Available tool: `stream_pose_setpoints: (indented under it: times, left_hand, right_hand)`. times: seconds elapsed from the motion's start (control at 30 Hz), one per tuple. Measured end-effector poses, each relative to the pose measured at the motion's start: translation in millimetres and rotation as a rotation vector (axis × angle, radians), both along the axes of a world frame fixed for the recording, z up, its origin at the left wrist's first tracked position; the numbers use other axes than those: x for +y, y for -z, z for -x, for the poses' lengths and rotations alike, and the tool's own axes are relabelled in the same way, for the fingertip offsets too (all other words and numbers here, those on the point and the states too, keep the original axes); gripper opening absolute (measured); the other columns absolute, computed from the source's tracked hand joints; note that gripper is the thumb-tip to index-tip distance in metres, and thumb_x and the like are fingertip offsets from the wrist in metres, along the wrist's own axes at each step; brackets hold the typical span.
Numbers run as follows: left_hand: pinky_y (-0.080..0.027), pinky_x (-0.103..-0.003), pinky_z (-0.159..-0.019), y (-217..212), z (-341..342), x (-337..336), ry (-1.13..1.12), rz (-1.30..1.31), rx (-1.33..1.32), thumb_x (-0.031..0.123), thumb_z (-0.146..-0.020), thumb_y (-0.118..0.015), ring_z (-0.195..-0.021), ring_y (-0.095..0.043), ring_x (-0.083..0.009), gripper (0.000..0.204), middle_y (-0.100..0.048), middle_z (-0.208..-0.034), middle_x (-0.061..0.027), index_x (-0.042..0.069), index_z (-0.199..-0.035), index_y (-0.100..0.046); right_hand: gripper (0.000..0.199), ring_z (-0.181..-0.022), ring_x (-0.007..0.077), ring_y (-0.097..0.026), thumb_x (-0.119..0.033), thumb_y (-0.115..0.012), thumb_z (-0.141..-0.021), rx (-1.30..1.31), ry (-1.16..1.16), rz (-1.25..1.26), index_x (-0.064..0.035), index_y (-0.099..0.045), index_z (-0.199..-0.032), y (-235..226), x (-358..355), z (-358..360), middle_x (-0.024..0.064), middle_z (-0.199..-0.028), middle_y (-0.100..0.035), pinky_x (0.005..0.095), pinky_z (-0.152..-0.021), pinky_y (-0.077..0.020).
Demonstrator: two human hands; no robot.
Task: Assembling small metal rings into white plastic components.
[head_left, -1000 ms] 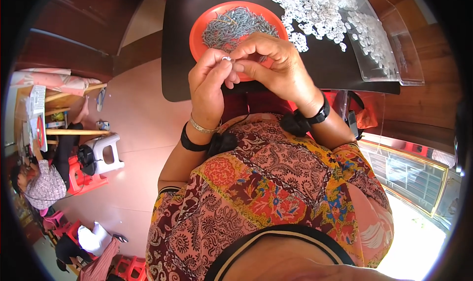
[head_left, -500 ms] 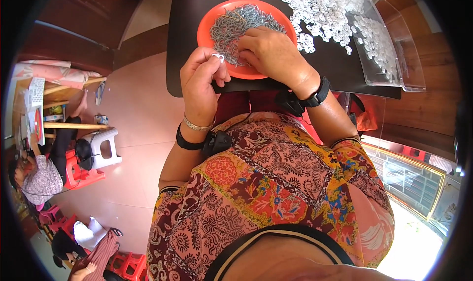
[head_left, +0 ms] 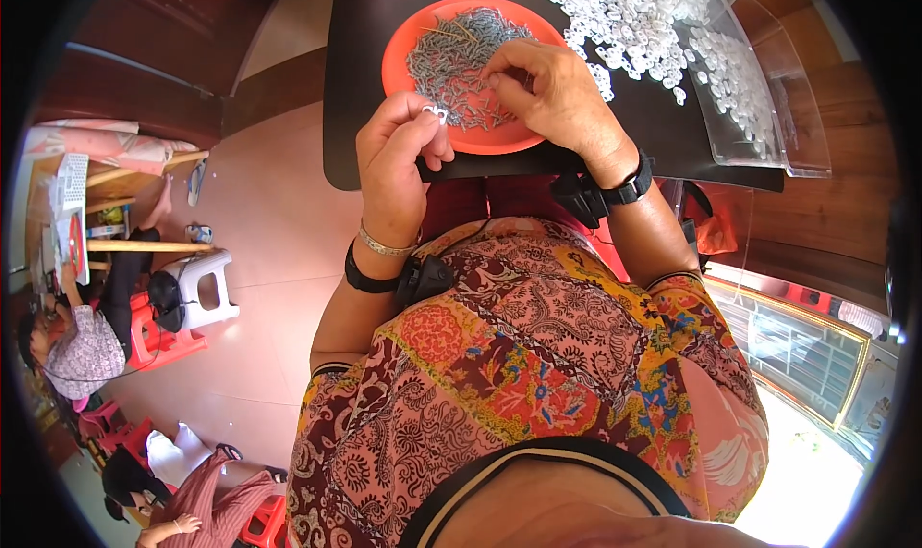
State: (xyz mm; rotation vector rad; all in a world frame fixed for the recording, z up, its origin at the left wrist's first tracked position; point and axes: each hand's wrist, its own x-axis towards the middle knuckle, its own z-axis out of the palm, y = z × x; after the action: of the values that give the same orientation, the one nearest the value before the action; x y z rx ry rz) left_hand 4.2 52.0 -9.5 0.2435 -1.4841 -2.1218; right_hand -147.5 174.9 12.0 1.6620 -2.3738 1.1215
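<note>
My left hand (head_left: 399,149) pinches a small white plastic clip (head_left: 437,116) between thumb and fingertips, at the near left rim of an orange-red plate (head_left: 399,68). The plate holds a heap of small grey screws or nails (head_left: 461,53); at this size I cannot tell which. Over its right side hovers my right hand (head_left: 557,92), thumb and forefinger drawn together. Whatever lies between those fingertips is too small or hidden to make out. A thin yellowish stick (head_left: 461,31) rests on the grey heap.
The plate stands on a dark table (head_left: 360,29). Many loose white plastic pieces (head_left: 624,20) spread at the back right, partly inside a clear plastic tray (head_left: 812,169). To the left, two people sit near red stools (head_left: 163,332) and a grey stool (head_left: 206,289).
My right hand has lifted from the grey heap and shifted right, its thumb and forefinger now showing. My left hand keeps the white clip, almost in place.
</note>
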Motion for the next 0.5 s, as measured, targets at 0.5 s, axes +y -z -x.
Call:
stream_pose_setpoints:
  times: [0.5]
  left_hand:
    - [-0.035,-0.021,-0.052,-8.7,10.4,11.7,0.094,0.097,-0.053,0.015,-0.089,-0.050,-0.056,-0.047,-0.0072,0.015,-0.050,-0.062,-0.0002,0.003,-0.080,-0.053]
  right_hand:
    - [0.021,-0.061,0.0083,-0.050,-0.018,-0.051,-0.093,-0.764,-0.148,0.096,-0.0012,-0.054,-0.080,-1.5,8.1,-3.1,0.0013,-0.065,-0.052,0.0239,-0.060,-0.0434]
